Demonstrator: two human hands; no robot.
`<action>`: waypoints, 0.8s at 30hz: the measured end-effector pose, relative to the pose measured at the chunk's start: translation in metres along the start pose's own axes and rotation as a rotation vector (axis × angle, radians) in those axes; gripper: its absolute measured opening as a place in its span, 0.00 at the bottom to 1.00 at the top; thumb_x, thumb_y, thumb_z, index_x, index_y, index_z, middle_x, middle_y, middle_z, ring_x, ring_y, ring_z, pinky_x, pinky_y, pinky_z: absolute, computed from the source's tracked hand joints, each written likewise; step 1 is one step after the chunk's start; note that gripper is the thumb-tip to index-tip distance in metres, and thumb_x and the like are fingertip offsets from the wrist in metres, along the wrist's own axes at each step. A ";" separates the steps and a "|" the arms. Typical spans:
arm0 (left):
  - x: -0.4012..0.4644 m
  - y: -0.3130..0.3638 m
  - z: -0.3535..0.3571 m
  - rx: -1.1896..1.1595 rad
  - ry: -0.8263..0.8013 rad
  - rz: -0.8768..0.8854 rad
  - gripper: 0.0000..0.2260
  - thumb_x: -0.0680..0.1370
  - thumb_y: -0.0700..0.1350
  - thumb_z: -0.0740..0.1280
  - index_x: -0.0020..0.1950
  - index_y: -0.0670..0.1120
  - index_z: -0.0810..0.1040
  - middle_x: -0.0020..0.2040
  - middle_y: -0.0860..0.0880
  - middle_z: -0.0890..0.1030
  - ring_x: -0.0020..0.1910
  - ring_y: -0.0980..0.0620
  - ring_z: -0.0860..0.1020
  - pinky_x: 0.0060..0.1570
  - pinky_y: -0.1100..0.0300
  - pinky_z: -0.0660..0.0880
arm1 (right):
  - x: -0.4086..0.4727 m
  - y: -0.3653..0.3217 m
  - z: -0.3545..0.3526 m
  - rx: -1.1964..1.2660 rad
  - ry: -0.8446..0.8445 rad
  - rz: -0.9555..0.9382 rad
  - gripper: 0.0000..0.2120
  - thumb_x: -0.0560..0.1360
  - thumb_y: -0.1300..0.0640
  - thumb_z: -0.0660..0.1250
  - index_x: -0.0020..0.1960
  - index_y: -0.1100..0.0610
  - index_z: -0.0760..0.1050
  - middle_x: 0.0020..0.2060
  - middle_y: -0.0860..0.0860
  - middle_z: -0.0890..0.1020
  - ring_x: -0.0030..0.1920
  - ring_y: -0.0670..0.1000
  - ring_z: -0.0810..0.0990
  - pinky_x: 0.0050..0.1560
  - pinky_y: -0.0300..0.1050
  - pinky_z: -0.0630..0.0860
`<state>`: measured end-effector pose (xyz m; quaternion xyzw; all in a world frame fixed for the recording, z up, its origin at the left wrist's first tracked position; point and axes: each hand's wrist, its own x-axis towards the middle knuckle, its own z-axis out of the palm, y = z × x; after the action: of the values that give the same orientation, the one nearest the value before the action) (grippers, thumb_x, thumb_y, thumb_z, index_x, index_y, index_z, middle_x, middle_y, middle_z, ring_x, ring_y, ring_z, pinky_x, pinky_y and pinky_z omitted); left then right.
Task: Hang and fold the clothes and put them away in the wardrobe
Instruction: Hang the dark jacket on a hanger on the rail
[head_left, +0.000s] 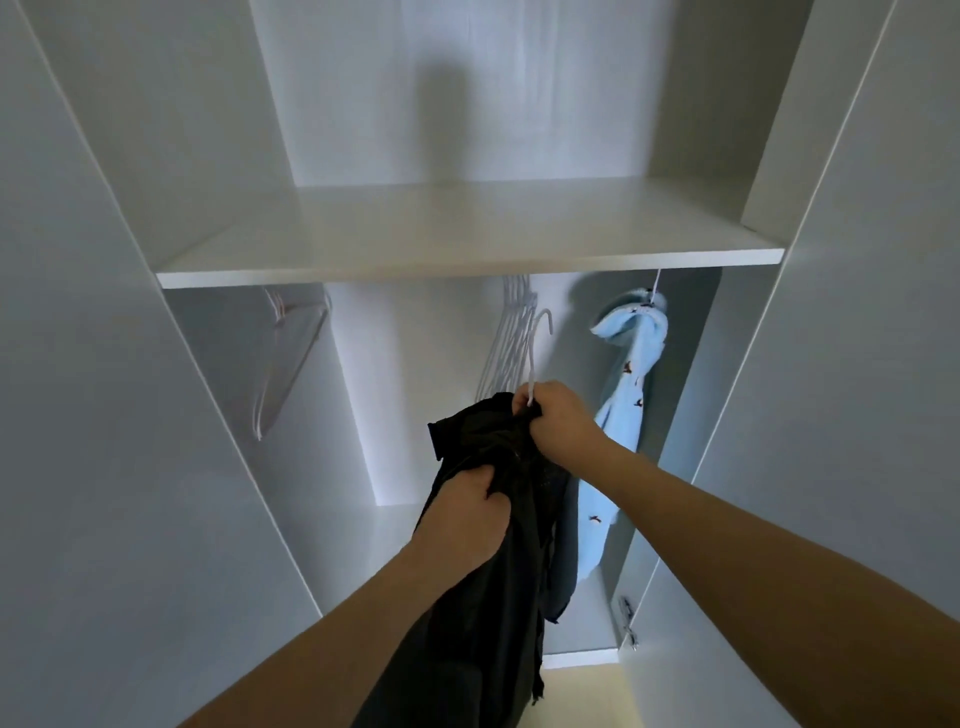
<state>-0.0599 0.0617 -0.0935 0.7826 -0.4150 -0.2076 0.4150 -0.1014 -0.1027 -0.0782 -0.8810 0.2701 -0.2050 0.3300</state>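
Right hand (558, 421) fingers pinch the white hanger (535, 358) neck right atop the black garment (493, 519); left hand (462, 519) fingers are bunched into its cloth just below, inside the wardrobe (467, 260).

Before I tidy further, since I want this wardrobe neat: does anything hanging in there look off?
Yes. The light blue garment on the right hangs bunched and twisted on its hanger, not spread out. The empty hangers look fine.
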 end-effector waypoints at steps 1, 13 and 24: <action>0.004 0.000 0.004 -0.003 0.021 0.010 0.11 0.77 0.35 0.57 0.38 0.49 0.66 0.35 0.52 0.70 0.35 0.55 0.69 0.38 0.65 0.66 | 0.004 0.001 0.003 0.025 0.014 0.033 0.16 0.67 0.76 0.54 0.40 0.58 0.74 0.39 0.54 0.76 0.41 0.52 0.75 0.34 0.32 0.68; 0.096 -0.007 0.053 0.083 0.046 -0.016 0.04 0.77 0.36 0.58 0.46 0.44 0.70 0.41 0.49 0.72 0.40 0.52 0.72 0.41 0.64 0.67 | 0.072 0.072 -0.001 0.094 0.034 0.119 0.16 0.67 0.74 0.56 0.41 0.57 0.76 0.43 0.51 0.77 0.44 0.48 0.74 0.36 0.23 0.66; 0.199 0.003 0.106 0.073 0.053 -0.078 0.05 0.77 0.36 0.57 0.44 0.44 0.71 0.38 0.49 0.73 0.39 0.50 0.73 0.39 0.60 0.70 | 0.155 0.141 -0.032 0.109 0.001 0.085 0.16 0.69 0.73 0.57 0.42 0.57 0.78 0.42 0.49 0.78 0.43 0.46 0.75 0.38 0.26 0.66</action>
<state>-0.0188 -0.1537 -0.1474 0.8181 -0.3803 -0.1875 0.3885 -0.0469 -0.3022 -0.1253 -0.8494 0.2958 -0.2054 0.3857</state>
